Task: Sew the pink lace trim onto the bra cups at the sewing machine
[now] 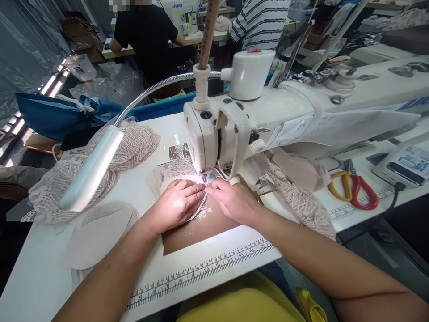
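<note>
At the sewing machine's needle area, a piece of pale lace fabric (177,167) lies under the presser foot (209,176). My left hand (179,201) rests palm down over it, fingers close together and holding its curved edge, thumb mostly hidden. From the other side my right hand (233,199) pinches the same edge just in front of the foot, its fingertips touching those of the left. Beneath both hands is a brown sheet (217,228) with shiny clear tape on it. The needle itself is hard to make out.
Lace cups (130,143) are piled at left behind a lamp head (92,167), with a smooth beige cup (100,230) nearer. Right of the machine (204,129) lie more lace (301,205) and scissors (363,192). A printed ruler (204,270) edges the table. Two people sit beyond.
</note>
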Tool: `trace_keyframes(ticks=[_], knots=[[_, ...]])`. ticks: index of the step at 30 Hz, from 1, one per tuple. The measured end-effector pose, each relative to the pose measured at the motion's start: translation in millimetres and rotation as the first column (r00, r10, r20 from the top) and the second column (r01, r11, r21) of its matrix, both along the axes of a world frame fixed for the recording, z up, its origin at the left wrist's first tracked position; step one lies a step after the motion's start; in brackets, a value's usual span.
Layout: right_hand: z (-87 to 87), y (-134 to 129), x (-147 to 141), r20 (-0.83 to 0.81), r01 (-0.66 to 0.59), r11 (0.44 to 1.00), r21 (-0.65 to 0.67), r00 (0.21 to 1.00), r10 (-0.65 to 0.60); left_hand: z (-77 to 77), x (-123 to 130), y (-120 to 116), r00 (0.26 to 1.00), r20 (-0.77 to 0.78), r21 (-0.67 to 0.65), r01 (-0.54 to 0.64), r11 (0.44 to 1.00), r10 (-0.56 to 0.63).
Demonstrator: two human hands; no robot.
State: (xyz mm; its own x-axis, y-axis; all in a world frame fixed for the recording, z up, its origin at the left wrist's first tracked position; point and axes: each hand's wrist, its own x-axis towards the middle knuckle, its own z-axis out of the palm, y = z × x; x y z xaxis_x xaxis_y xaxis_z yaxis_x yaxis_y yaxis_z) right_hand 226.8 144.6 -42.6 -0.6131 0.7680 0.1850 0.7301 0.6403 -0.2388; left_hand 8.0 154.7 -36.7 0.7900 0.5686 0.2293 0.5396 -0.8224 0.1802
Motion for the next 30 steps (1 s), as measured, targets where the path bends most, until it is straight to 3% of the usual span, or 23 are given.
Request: trace_keyframes(ticks=[7, 13, 17, 30], knots=[[2.5, 0.7, -1.7, 0.012, 0.043, 0.999, -0.026, 0.999, -0.043, -0.8, 2.2, -1.2, 0.999, 0.016, -0.004, -0.048, 0.999, 0.048], [1.7, 0.0, 2.0, -0.001, -0.078, 0.997, 0.031, 0.997, 0.078, 0.8, -0.7, 0.4, 0.999, 0.007, -0.044, -0.039, 0.998, 0.039], [1.3, -1.7, 2.2, -0.005, -0.087, 0.996, 0.024, 0.996, 0.087, 1.6, -0.8, 1.3, 0.999, -0.009, -0.046, -0.038, 0.998, 0.037], [3.7, -0.1, -5.7, 0.082, 0.080, 0.997, 0.015, 0.993, -0.081, 1.3, 10.2, 0.4, 0.983, -0.089, 0.015, -0.161, 0.987, 0.161]])
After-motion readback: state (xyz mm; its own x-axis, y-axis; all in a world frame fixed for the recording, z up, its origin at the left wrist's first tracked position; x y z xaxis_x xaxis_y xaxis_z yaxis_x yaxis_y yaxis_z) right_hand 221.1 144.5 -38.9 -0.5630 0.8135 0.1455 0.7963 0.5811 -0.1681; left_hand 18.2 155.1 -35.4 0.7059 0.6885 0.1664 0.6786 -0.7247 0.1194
